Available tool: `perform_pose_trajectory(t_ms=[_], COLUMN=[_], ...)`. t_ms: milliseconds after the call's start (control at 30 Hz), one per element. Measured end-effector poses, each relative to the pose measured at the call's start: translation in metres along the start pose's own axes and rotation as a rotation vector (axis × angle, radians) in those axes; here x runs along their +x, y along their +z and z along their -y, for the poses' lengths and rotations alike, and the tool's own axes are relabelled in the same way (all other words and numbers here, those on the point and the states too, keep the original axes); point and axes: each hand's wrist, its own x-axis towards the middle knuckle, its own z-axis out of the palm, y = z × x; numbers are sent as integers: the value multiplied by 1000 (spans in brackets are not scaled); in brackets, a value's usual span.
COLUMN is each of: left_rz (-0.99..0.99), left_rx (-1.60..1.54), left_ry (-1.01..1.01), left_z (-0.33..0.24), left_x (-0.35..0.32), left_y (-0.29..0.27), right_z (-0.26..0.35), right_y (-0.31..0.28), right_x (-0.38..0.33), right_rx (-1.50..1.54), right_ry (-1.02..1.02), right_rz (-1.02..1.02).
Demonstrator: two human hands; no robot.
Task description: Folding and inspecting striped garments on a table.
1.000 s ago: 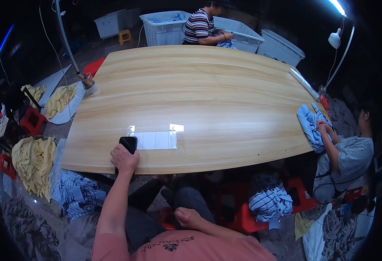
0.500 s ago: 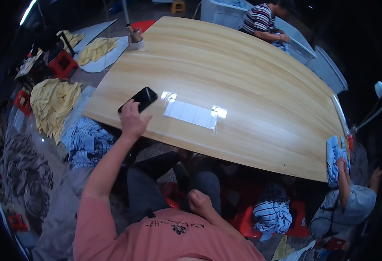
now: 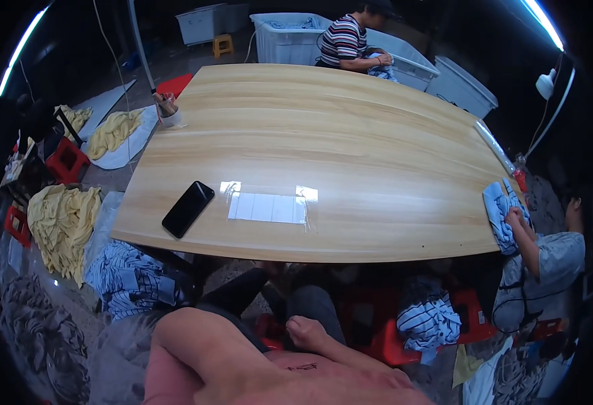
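My right hand (image 3: 308,332) rests over my lap, fingers curled into a loose fist, with nothing showing in it. My left arm (image 3: 205,337) is bent back toward me, and its hand is out of view. A black phone (image 3: 188,209) lies at a slant, screen up and dark, on the left part of the wooden table (image 3: 377,148). Beside it, a white paper strip (image 3: 267,208) is fixed to the tabletop with clear tape at both ends.
Striped cloth (image 3: 131,277) and yellow cloth (image 3: 64,226) lie in heaps at left. A cup of tools (image 3: 168,111) stands at the far left corner. One person (image 3: 344,44) sits beyond the table; another (image 3: 546,263) handles blue cloth at right. Striped fabric (image 3: 428,320) covers a red stool.
My left hand has let go of the phone and drawn back out of view. The view has tipped up, showing more of the far side. My right hand stays curled.
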Motion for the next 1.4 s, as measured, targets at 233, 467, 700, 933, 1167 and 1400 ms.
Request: perform_pose_trajectory(t_ms=[233, 467, 700, 933, 1167, 1400], left_rz=[-359, 163, -485, -293, -326, -322], left_rx=[168, 956, 1777, 2719, 2685, 2698], left_ry=[169, -139, -551, -381, -389, -364], left_z=[40, 0, -27, -64, -65, -65], left_x=[-6, -26, -57, -128, -132, -129], left_y=[37, -54, -249, -327, -327, -327], right_z=[-2, 7, 3, 8, 11, 8], right_y=[-9, -10, 1, 28, 28, 22], right_x=[-6, -5, 2, 25, 32, 32], right_rx=[36, 61, 109, 256, 279, 275], right_ry=[-7, -42, -16, 108, 117, 153], right_rz=[-61, -92, 7, 628, 668, 687])
